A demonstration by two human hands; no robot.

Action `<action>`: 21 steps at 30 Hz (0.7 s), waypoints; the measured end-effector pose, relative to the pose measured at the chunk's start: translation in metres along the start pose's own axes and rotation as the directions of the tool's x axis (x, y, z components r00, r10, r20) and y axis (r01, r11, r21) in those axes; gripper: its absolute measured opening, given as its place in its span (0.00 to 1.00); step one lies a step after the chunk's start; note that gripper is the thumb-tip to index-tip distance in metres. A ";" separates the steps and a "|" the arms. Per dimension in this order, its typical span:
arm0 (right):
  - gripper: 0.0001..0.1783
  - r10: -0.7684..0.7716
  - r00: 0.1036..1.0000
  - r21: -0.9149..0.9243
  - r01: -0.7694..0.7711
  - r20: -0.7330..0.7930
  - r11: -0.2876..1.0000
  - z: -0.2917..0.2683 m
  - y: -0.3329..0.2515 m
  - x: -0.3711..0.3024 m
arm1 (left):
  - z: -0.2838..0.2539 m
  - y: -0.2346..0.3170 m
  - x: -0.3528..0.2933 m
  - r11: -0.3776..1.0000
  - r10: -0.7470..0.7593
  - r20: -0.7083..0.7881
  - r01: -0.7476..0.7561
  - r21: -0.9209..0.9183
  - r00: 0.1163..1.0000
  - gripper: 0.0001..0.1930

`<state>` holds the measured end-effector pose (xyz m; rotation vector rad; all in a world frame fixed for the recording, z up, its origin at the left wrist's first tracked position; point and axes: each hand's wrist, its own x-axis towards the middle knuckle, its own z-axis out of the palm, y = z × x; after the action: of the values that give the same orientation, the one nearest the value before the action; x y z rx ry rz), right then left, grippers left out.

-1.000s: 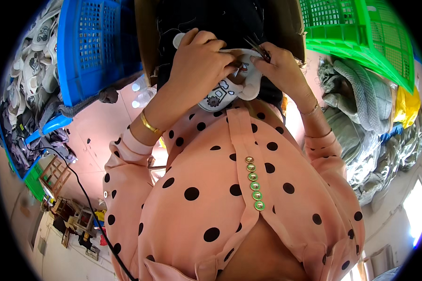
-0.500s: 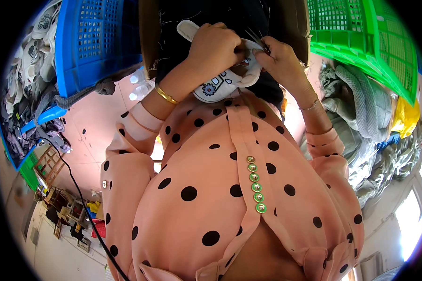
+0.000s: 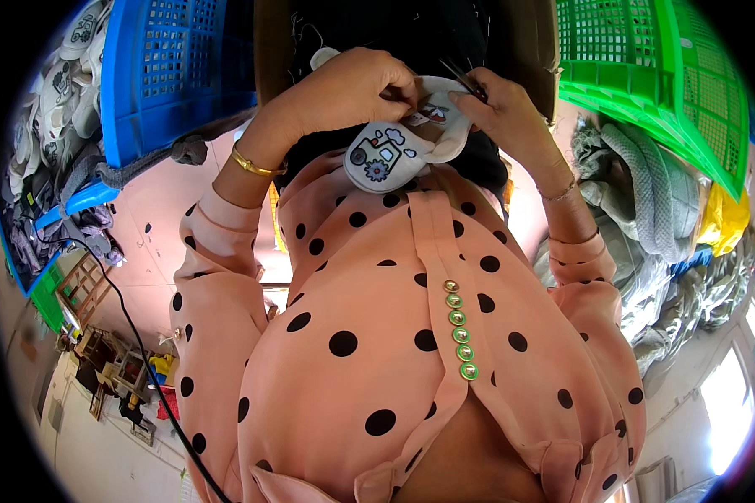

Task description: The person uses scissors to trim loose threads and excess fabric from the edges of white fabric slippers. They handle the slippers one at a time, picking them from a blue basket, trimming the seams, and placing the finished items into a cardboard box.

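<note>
A pale fabric slipper (image 3: 379, 159) with a printed vehicle and cogwheel on its toe lies over my lap, toe toward me. Pinched fingers of my left hand (image 3: 356, 88) meet the edge of its opening; whether a thread is between them is too small to tell. My right hand (image 3: 505, 105) is closed around small pointed scissors (image 3: 463, 77), blades up and to the left, and its thumb and fingers also touch the slipper's right side. Behind my left hand shows a pale rounded end (image 3: 323, 57); I cannot tell if it belongs to the same slipper.
A blue plastic crate (image 3: 172, 75) stands at the left, a green one (image 3: 625, 84) at the right. Cardboard edges (image 3: 547, 59) flank my lap. Pale printed pieces (image 3: 63, 92) are heaped far left, grey fabric (image 3: 637, 189) at right. A black cable (image 3: 130, 310) runs down the left.
My left hand has turned and drawn back from over the slipper, its elbow swinging outward. More of the printed toe shows. The scissors stay in my right hand, almost unmoved.
</note>
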<state>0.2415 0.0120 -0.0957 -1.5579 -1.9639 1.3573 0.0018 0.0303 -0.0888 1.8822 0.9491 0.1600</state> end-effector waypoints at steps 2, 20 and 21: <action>0.17 -0.014 1.000 -0.047 0.014 0.001 0.999 0.001 0.002 0.000 | -0.001 0.002 -0.002 1.000 0.004 0.020 -0.004 0.009 1.000 0.07; 0.12 -0.121 0.991 -0.165 0.110 -0.053 0.980 0.005 0.001 -0.003 | 0.041 0.025 0.006 0.912 -0.035 -0.197 0.112 0.396 0.980 0.15; 0.12 -0.126 0.991 -0.178 0.116 -0.050 0.977 0.005 0.001 -0.003 | 0.044 0.023 0.006 0.923 -0.040 -0.211 0.117 0.367 0.977 0.15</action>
<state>0.2398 0.0065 -0.0985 -1.5057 -2.1516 1.1037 0.0398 -0.0015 -0.0938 2.2061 1.2634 0.1251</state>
